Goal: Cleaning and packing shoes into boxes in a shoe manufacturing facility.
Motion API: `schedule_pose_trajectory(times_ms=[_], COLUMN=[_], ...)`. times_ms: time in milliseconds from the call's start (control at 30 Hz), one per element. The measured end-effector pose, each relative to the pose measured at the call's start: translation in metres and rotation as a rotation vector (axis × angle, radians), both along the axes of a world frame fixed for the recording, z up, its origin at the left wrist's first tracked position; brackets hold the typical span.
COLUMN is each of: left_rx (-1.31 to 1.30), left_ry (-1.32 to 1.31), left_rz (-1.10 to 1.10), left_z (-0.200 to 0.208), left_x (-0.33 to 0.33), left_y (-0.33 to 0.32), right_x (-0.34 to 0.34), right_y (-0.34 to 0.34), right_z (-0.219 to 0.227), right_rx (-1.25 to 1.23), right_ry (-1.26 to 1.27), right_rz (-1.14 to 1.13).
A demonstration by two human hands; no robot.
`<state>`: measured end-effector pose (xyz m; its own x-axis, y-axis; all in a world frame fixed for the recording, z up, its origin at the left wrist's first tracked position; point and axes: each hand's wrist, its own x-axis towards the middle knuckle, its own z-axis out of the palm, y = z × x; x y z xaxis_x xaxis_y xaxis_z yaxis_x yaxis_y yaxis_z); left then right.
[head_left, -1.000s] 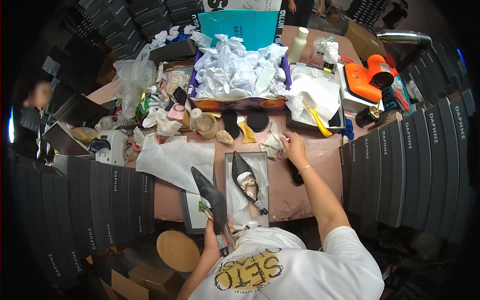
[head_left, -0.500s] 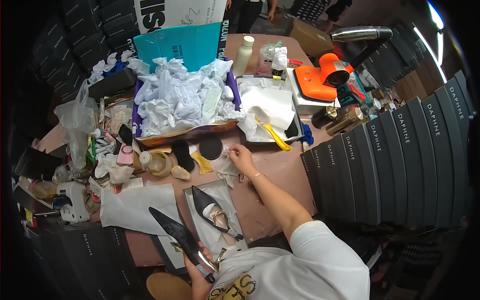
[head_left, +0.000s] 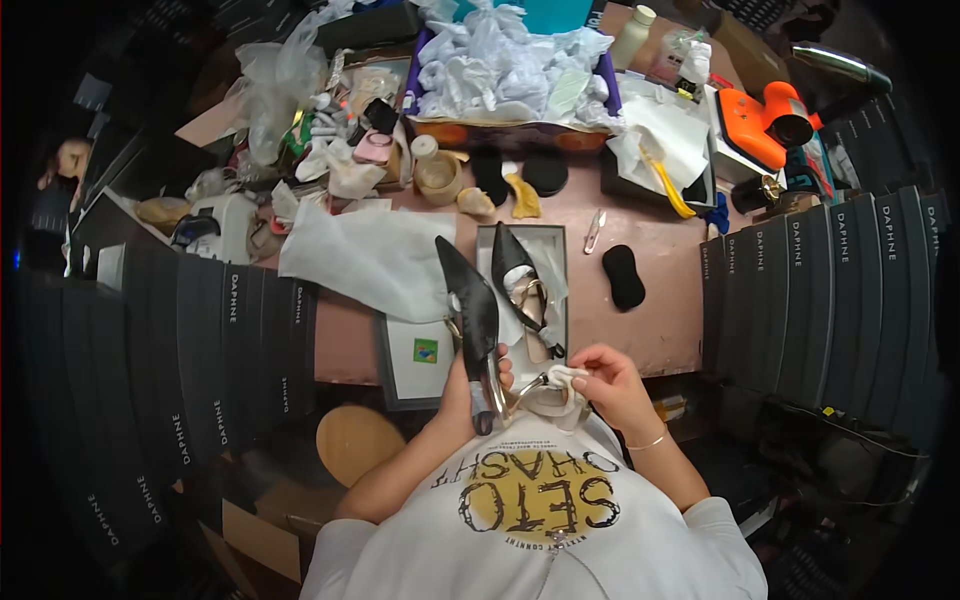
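My left hand (head_left: 459, 388) is closed around a black pointed high-heeled shoe (head_left: 469, 292), held close to my body with its toe pointing away. The shoe's heel part is shiny gold. My right hand (head_left: 618, 392) pinches a white cloth (head_left: 567, 378) at the gold heel. Just beyond, the matching black shoe (head_left: 513, 262) lies in a shoebox (head_left: 564, 262) lined with white paper. The box lid (head_left: 408, 362) rests to the left, partly beneath a white paper sheet (head_left: 372, 262).
Crumpled tissue paper (head_left: 515, 70) fills a purple box at the back. Small scissors (head_left: 595, 231) and a black pad (head_left: 624, 277) lie on the right of the table. Black shoeboxes (head_left: 812, 295) stand in rows on both sides. An orange device (head_left: 752, 128) sits at back right.
My right hand has come from the table's middle toward me, bringing the white cloth to the shoe's heel. My left hand still holds the shoe. The view has shifted.
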<state>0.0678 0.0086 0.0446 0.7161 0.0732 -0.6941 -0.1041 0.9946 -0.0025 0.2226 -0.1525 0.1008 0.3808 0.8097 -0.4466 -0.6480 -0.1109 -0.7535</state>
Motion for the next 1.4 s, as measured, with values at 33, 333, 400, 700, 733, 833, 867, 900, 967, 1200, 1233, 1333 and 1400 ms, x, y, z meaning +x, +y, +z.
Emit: schedule_pose_trajectory(times_ms=[33,333,400,700,733,833,867,900,967,1200,1233,1333,1400], left_rx=[0.025,0.069,0.173,0.343,0.350,0.352,0.322,0.292,0.245,0.132,0.174,0.236,0.241], left_ry=[0.001,-0.053,-0.011,0.083,0.103,0.166,0.147,0.128,0.078,0.144,0.108,0.029,0.161], left_rz=[0.001,-0.026,-0.004,0.011,0.018,0.021,0.013,0.005,-0.014,0.047,0.028,-0.005,0.029], left_z=[0.000,0.002,-0.001,-0.021,-0.023,-0.021,-0.018,-0.013,-0.011,0.009,0.002,-0.008,0.017], left_x=[-0.003,-0.012,-0.012,-0.017,-0.017,-0.016,-0.016,-0.017,-0.018,-0.011,-0.015,-0.023,-0.012], left_y=[-0.001,-0.012,-0.018,-0.032,-0.034,-0.034,-0.033,-0.032,-0.030,-0.029,-0.029,-0.022,-0.029], right_x=[-0.010,-0.056,-0.057,-0.055,-0.054,-0.052,-0.053,-0.053,-0.052,-0.042,-0.045,-0.051,-0.044], right_y=[-0.001,0.016,0.018,0.035,0.038,0.041,0.037,0.028,0.024,0.053,0.046,0.025,0.037], right_z=[0.011,0.027,0.027,0.023,0.020,0.013,0.015,0.018,0.023,0.007,0.011,0.022,0.015], right_rx=[-0.038,0.118,0.158,0.129,0.139,0.200,0.212,0.224,0.269,0.232,0.262,0.341,0.290], right_ry=[-0.067,-1.224,-1.303,-1.572,-1.606,-1.632,-1.617,-1.602,-1.587,-1.724,-1.694,-1.605,-1.662], right_rz=[0.037,0.337,0.310,0.427,0.407,0.346,0.376,0.406,0.432,0.340,0.390,0.536,0.428])
